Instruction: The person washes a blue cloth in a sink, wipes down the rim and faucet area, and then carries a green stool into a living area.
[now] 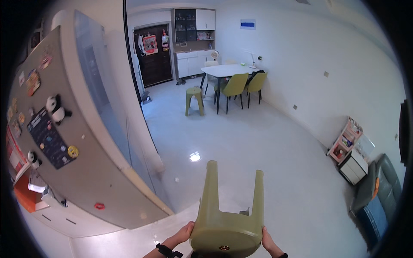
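A green plastic stool (226, 225) is held tilted in front of me at the bottom of the view, its legs pointing away and its round seat nearest me. My left hand (186, 231) grips the seat's left side; a black band is on that wrist. On the seat's right side is my right hand (267, 240), fingers partly hidden by the stool. A similar green stool (194, 96) stands upright on the floor ahead, near a white-topped dining table (226, 70).
Green chairs (237, 84) stand at the table. Left of me rises a large grey panel with magnets (93, 154). To the right are a pink storage cart (345, 140), a small white cabinet (354, 166) and a grey leather sofa (385, 177). A dark door (153, 64) is at the back.
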`<state>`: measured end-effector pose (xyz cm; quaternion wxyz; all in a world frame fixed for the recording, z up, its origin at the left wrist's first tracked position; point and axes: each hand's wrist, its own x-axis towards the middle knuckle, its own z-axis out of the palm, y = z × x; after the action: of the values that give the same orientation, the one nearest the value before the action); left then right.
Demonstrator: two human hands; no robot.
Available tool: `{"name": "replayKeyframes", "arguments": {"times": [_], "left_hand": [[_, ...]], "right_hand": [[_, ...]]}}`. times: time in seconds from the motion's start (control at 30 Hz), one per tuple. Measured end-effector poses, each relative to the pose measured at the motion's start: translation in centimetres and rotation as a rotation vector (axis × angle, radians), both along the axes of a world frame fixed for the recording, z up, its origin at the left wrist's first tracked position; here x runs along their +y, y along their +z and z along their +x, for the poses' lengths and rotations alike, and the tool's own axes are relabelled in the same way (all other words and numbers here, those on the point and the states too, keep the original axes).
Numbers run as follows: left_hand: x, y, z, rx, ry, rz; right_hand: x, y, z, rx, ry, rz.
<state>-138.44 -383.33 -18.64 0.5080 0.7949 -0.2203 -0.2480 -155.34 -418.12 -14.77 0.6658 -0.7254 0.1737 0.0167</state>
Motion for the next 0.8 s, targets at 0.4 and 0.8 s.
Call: {"name": "replayKeyframes", "arguments": {"times": [0.4, 0.8], "left_hand": [[-14.8, 0.3, 32.2, 0.036, 0.001, 0.048], [-21.2, 0.0, 60.4, 0.152, 0.371, 0.048]], "right_hand": [[-13.9, 0.1, 31.5, 0.039, -0.013, -0.022], [-24.8, 1.5, 72.4, -0.029, 0.404, 0.079]]}}
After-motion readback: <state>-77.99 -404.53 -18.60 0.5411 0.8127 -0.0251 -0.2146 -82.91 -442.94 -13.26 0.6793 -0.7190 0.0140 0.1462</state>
